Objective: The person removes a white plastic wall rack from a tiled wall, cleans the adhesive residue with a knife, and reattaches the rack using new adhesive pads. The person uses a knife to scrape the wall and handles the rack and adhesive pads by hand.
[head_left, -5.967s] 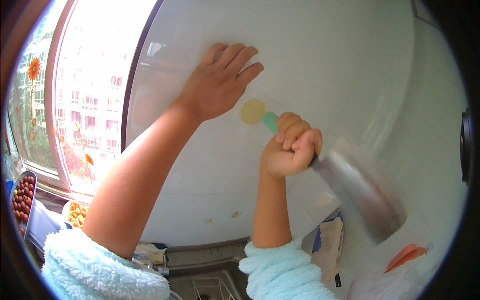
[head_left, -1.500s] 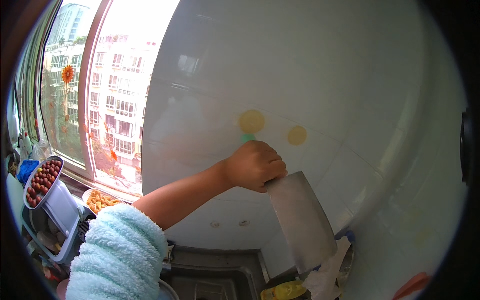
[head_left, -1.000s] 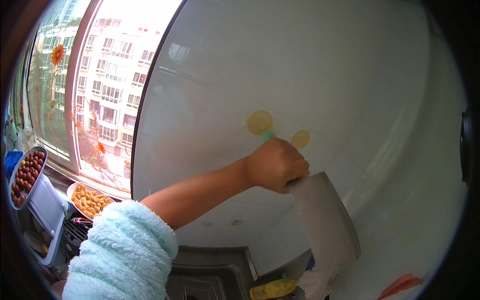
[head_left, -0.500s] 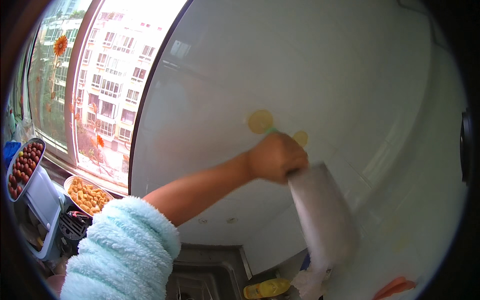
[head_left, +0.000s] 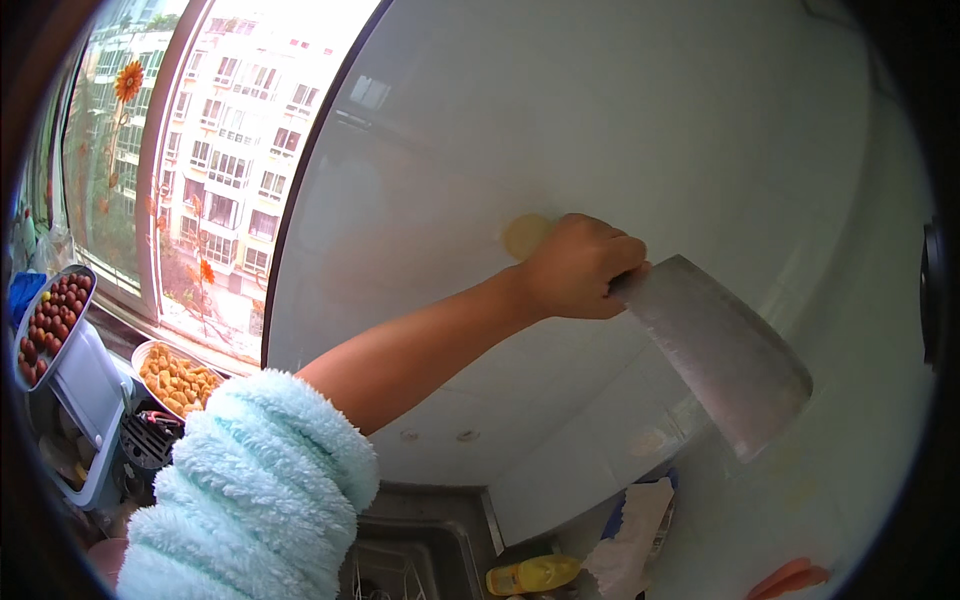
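Observation:
My left hand (head_left: 590, 265) is raised high against a white tiled wall, its fingers closed around the dark handle of a cleaver (head_left: 725, 350). The broad grey blade slants down to the right, away from my fist. Just behind my knuckles, a round pale-yellow disc (head_left: 522, 238) shows on the wall, partly covered by the hand. A fluffy light-blue sleeve (head_left: 265, 490) covers the lower part of that arm. My right hand is out of view.
Below are a metal sink (head_left: 410, 540), a yellow bottle (head_left: 535, 575), a white cloth (head_left: 635, 530) and a red-orange item (head_left: 790, 578). By the left window (head_left: 235, 150) stand containers of reddish-brown round fruit (head_left: 55, 320) and golden chunks (head_left: 178, 382), near a black slotted utensil (head_left: 148, 440).
My left hand has moved up and slightly right with the cleaver. The blade has swung from hanging steeply to slanting right, uncovering the white cloth. A second yellow disc is now hidden behind the hand.

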A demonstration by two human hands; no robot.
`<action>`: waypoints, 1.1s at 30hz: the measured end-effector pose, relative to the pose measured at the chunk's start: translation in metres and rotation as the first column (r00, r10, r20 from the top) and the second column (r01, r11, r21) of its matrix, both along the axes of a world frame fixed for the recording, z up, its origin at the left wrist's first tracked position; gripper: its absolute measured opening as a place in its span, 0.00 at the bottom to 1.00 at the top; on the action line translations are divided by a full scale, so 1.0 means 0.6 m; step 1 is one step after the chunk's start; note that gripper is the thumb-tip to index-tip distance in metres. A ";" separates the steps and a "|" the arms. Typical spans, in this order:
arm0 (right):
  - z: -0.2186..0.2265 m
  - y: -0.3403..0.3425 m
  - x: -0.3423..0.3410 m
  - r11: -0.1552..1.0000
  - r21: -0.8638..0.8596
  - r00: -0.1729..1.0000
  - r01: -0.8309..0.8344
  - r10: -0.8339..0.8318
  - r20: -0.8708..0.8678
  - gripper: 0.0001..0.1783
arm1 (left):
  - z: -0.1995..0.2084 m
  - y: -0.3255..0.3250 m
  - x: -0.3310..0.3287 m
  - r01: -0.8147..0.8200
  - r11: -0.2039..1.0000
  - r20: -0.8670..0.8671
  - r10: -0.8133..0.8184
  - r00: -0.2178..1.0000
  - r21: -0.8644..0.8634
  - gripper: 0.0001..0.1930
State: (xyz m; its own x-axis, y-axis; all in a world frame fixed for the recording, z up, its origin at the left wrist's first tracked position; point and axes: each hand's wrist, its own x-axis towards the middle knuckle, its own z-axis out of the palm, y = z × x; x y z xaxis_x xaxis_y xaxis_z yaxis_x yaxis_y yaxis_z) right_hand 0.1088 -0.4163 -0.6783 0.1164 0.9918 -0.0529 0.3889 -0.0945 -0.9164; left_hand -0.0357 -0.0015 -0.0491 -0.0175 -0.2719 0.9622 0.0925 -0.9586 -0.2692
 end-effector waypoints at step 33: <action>0.047 0.039 -0.041 0.990 0.135 0.999 -0.033 0.028 0.036 0.08 | -0.025 -0.020 -0.093 0.402 0.824 0.174 -0.362 0.916 -0.399 0.21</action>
State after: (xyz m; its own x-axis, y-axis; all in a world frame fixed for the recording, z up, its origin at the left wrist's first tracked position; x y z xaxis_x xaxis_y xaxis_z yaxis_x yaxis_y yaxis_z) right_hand 0.0839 -0.3929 -0.6502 0.0856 0.9926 0.0855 0.4211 0.0418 -0.9061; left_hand -0.0915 -0.0135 -0.0642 -0.1247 0.2008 0.9717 -0.3011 -0.9408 0.1558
